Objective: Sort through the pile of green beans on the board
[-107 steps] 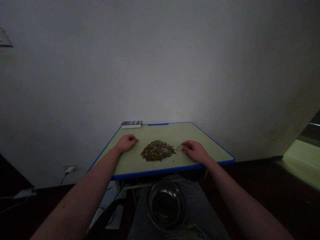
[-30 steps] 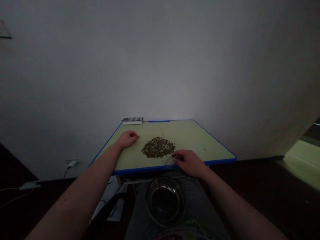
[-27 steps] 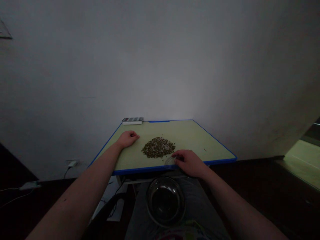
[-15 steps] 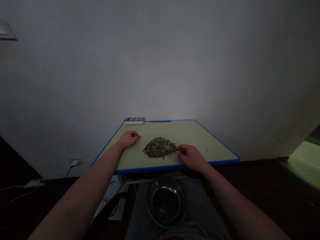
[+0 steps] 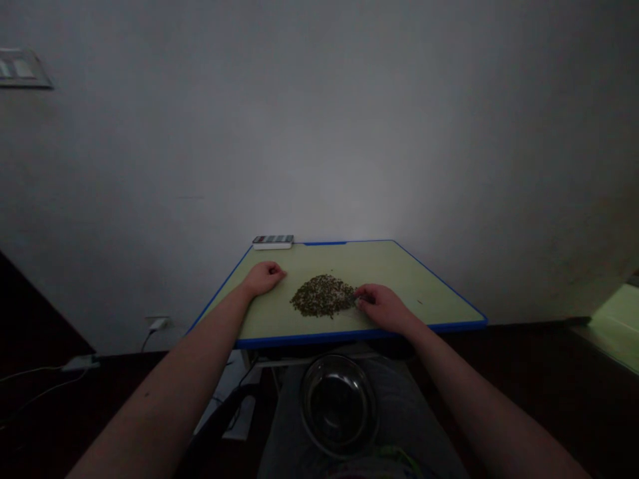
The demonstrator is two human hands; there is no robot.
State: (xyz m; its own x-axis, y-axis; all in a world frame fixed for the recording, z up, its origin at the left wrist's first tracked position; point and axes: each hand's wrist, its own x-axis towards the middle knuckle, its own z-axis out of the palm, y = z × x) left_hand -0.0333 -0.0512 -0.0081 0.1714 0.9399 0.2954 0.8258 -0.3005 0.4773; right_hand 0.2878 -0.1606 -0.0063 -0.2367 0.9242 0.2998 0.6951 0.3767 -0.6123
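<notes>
Head view: right hand (image 5: 384, 307) beside seed pile (image 5: 322, 295)

The middle of the table (image 5: 399, 266) is taken up by the seed pile (image 5: 323, 295), flanked by the left hand (image 5: 264, 277) and right hand (image 5: 382, 307). Bare surface is left behind and right of the pile; the far left corner is blocked by a flat device (image 5: 272, 241).
</notes>
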